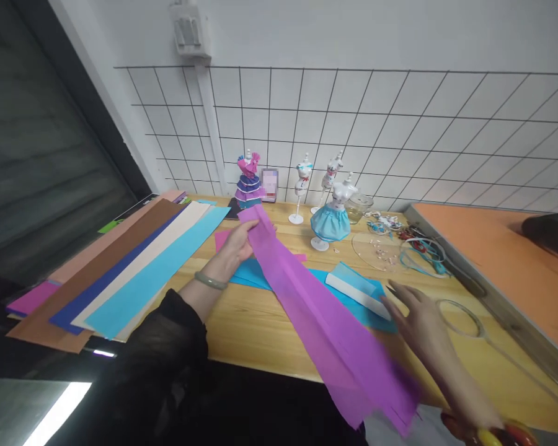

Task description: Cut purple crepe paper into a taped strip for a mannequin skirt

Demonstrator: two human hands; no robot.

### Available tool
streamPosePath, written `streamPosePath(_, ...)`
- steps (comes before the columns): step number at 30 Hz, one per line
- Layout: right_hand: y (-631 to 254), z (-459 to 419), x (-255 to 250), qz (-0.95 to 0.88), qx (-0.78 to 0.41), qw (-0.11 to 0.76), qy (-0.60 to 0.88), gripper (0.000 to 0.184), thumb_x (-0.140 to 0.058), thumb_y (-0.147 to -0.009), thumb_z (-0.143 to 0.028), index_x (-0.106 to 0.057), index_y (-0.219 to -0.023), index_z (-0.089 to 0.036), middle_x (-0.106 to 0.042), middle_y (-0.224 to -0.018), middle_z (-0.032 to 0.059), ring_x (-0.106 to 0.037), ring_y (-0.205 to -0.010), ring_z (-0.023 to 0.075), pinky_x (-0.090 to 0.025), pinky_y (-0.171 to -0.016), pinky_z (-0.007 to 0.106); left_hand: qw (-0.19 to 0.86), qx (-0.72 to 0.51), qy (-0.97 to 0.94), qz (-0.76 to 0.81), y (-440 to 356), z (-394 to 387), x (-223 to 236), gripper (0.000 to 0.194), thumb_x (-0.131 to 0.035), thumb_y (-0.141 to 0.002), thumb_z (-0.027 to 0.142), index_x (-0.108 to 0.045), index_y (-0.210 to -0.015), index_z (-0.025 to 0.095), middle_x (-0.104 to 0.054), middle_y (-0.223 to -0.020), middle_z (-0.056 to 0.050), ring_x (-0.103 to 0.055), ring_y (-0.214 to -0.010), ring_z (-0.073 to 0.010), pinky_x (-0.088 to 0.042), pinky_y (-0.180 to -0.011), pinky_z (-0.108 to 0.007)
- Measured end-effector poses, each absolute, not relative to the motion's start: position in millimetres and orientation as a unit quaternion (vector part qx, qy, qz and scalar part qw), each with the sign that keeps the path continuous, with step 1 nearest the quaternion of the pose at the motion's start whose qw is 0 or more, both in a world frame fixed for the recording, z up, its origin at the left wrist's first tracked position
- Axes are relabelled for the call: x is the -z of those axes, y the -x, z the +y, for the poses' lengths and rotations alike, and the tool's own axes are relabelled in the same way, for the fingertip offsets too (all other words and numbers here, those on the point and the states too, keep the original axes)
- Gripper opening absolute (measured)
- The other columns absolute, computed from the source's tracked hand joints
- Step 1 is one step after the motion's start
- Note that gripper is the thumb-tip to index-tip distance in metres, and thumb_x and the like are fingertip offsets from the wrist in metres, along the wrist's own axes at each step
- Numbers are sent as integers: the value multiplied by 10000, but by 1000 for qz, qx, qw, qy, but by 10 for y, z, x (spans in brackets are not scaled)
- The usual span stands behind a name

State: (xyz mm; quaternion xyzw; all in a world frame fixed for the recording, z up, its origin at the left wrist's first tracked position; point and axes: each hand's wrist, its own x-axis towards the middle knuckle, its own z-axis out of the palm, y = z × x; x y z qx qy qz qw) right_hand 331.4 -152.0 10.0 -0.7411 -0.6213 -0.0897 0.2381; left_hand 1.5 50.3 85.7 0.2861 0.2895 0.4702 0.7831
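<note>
A long strip of purple crepe paper point(325, 322) slants across the middle, its far end pinched in my left hand point(239, 241). The strip's near end hangs past the table's front edge and is blurred. My right hand point(421, 319) hovers at the right, slightly smeared, with thumb and fingers apart and nothing visible gripped. Close to its fingertips lie a white strip point(358, 296) and sheer light-blue material point(353, 279) on a blue paper sheet point(316, 282). Pink paper point(221, 240) is partly hidden behind my left hand.
Several coloured paper strips point(158, 272) lie at left. Small dress forms stand at the back, one in a light-blue skirt point(330, 222), another in a ruffled purple dress point(250, 186). A glass jar point(358, 207), beads, cords point(423, 248) and a ribbon roll point(460, 318) lie right, beside an orange-topped surface point(502, 266).
</note>
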Motion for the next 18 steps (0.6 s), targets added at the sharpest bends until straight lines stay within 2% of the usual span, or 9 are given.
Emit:
streamPosePath(2,-2962,-1373,-177,-609,-127,356,697,525,-501,-822,-475,-459,-1284,-227,-596,-1167,121,-598,-994,261,-500,-805,411,772,-479,-318,271,-65,436,-1048,232,-445,-824,145,-643,-898,50,-703,-799,-139,-671,-791,-209,-495,-874,-362)
streamPosePath(4,-2604,-1225,-209,-603,-308,397,619,639,-565,-792,-462,-373,-1354,-225,-571,-1218,110,-568,-1074,236,-482,-877,392,764,-483,-347,249,-83,377,-1232,237,-445,-825,146,-649,-890,42,-703,-800,-136,-668,-796,-199,-484,-891,-346)
streamPosePath(6,-2301,-1105,-210,-601,-403,405,559,732,-648,-733,-428,-351,-1368,-216,-575,-1213,101,-545,-1112,232,-450,-932,401,760,-489,-364,226,-61,340,-1384,244,-447,-830,154,-649,-903,38,-703,-821,-136,-664,-823,-197,-474,-906,-335)
streamPosePath(9,-2024,-1018,-206,-600,-460,396,522,736,-706,-673,-376,-402,-1325,-222,-590,-1200,70,-553,-1082,227,-432,-944,406,751,-504,-369,214,50,338,-1537,255,-445,-842,166,-641,-940,36,-701,-850,-132,-654,-883,-211,-471,-916,-350)
streamPosePath(11,-1963,-1033,-220,-604,-475,366,525,580,-706,-670,-366,-519,-1194,-203,-628,-1121,54,-584,-996,220,-462,-882,379,738,-521,-368,220,172,375,-1589,262,-434,-849,161,-632,-965,36,-700,-859,-123,-642,-930,-224,-476,-913,-372)
streamPosePath(14,-2029,-1148,-268,-599,-492,329,539,331,-691,-679,-399,-621,-905,-168,-672,-865,28,-617,-782,201,-498,-706,331,710,-553,-367,234,395,475,-1587,269,-425,-850,148,-615,-1000,32,-696,-885,-119,-626,-978,-233,-489,-902,-387)
streamPosePath(16,-2160,-1267,-317,-570,-529,318,542,311,-700,-665,-420,-617,-834,-173,-665,-778,5,-614,-696,177,-491,-644,303,694,-572,-359,249,539,552,-1519,261,-434,-846,142,-607,-1004,29,-694,-889,-121,-630,-969,-228,-504,-885,-377)
streamPosePath(18,-2349,-1399,-379,-526,-572,308,549,330,-718,-647,-423,-613,-850,-186,-670,-783,-4,-615,-673,158,-487,-638,283,682,-587,-338,275,650,616,-1392,236,-442,-842,130,-607,-981,35,-695,-859,-118,-648,-912,-208,-525,-850,-345)
